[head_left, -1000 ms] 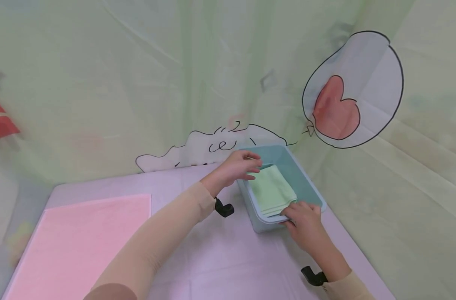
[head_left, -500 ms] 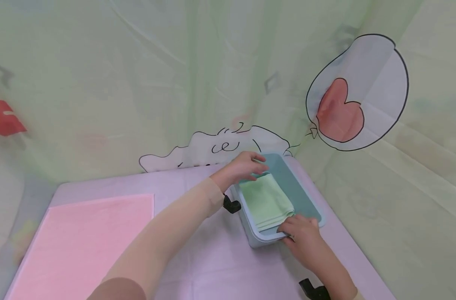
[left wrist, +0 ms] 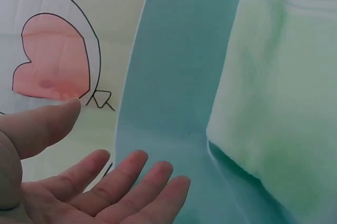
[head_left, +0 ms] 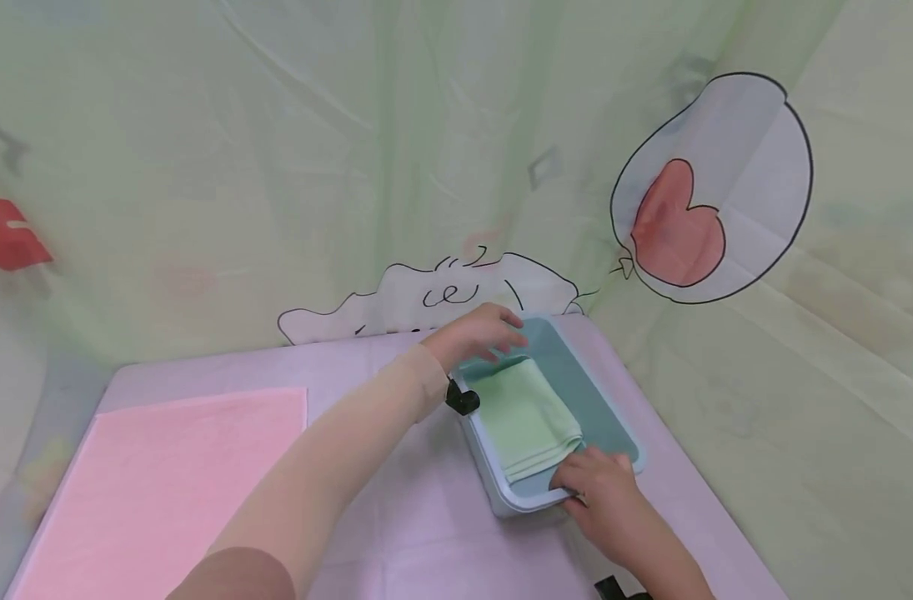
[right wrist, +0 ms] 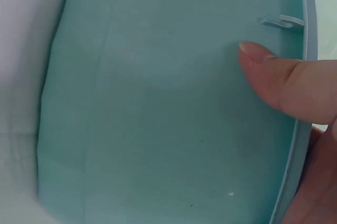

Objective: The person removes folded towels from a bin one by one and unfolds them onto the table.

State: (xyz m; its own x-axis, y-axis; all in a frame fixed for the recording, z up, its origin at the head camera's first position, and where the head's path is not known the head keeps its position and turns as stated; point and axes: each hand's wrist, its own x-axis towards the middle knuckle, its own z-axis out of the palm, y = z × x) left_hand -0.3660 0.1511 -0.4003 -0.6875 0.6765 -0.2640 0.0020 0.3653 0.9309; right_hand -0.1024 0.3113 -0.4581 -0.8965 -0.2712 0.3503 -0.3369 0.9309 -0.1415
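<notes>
A light blue plastic bin stands on the table, with a folded pale green cloth lying inside it. My right hand grips the bin's near rim. In the right wrist view its thumb presses the outer wall while the other fingers go over the rim. Over the bin's far left corner is my left hand, its fingers loosely spread. The left wrist view shows that hand's fingers holding nothing, apart from the green cloth.
A pink cloth lies flat on the left of the lilac-covered table. Behind the table hangs a pale green curtain with a balloon drawing. A second curtain surface runs along the right edge.
The bin has slid nearer to me and slightly left, with the green cloth in it and my right hand on its near rim. My left hand has stayed near the far left corner.
</notes>
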